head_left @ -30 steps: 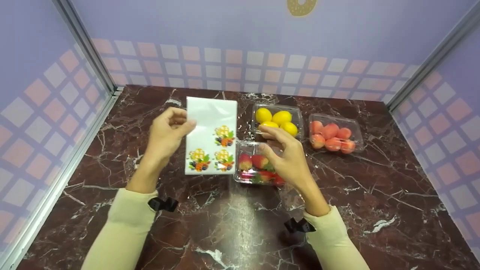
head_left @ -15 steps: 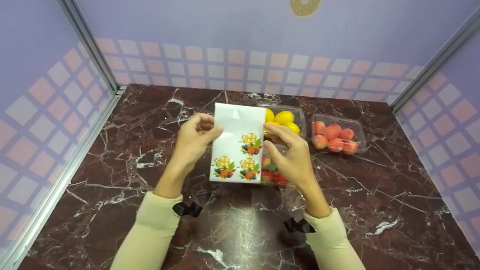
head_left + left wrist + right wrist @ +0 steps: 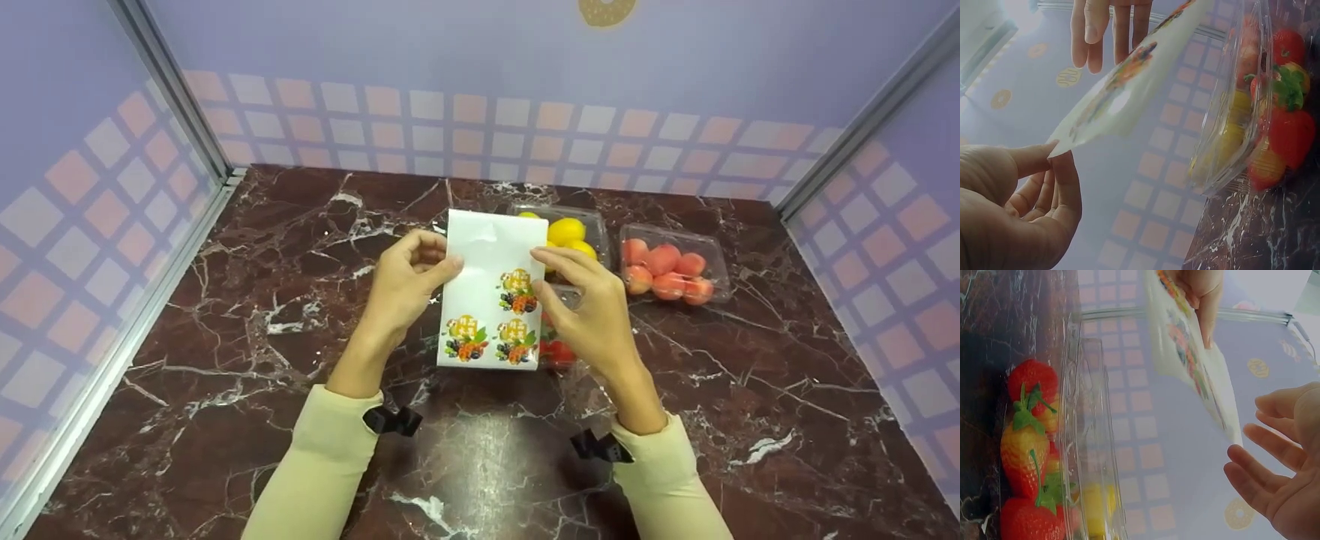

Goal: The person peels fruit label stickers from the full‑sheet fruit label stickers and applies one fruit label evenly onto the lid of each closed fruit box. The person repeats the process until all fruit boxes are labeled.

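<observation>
While left hand (image 3: pixel 403 289) pinches sticker sheet (image 3: pixel 487 289), right hand (image 3: pixel 592 307) hangs by opposite edge, fingers parted, perhaps touching.

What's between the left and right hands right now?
The white sheet, printed with fruit pictures. Left hand pinches one edge; right hand is at the opposite edge, contact unclear. Head view shows it.
</observation>
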A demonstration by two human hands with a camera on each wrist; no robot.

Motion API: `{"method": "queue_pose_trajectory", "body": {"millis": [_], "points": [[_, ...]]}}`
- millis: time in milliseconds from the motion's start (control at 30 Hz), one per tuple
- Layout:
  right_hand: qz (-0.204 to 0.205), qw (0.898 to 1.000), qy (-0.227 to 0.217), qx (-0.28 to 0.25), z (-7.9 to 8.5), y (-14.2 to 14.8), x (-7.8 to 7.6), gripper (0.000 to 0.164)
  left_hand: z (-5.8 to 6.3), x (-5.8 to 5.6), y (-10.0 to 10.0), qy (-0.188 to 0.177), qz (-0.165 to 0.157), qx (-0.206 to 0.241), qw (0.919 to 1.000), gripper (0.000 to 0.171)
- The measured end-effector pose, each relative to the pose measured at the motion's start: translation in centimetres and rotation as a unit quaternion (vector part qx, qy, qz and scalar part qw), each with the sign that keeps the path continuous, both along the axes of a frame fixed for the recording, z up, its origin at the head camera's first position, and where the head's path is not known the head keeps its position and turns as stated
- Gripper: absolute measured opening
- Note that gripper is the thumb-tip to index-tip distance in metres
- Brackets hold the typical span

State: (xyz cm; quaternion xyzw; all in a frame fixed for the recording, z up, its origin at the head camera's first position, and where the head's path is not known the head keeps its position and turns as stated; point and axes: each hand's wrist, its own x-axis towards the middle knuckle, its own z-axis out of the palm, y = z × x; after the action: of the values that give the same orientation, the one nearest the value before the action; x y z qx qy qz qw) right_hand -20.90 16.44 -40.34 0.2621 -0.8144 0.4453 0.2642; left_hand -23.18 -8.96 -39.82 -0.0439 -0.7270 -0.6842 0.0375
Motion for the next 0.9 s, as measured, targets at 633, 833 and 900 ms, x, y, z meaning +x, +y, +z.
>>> {"method": "queue_pose_trajectory", "body": {"millis": [633, 833, 900], "points": [[-0.014, 1.000, 0.002, 0.018, -0.52, 0.09, -0.64, 0.035, -0.25, -0.45, 0.43, -0.005, -0.025, 0.046, 0.9986, 0.023], [-0.013, 1.000, -0.001, -0.006, -0.71, 0.29, -0.91, 0.034, -0.65, -0.67, 0.60, -0.005, -0.042, 0.100, 0.9941, 0.019], [0.001, 0.999, -0.018, -0.032, -0.80, 0.27, -0.96, 0.035, -0.69, -0.66, 0.55, -0.007, -0.044, 0.112, 0.9927, 0.019]]}}
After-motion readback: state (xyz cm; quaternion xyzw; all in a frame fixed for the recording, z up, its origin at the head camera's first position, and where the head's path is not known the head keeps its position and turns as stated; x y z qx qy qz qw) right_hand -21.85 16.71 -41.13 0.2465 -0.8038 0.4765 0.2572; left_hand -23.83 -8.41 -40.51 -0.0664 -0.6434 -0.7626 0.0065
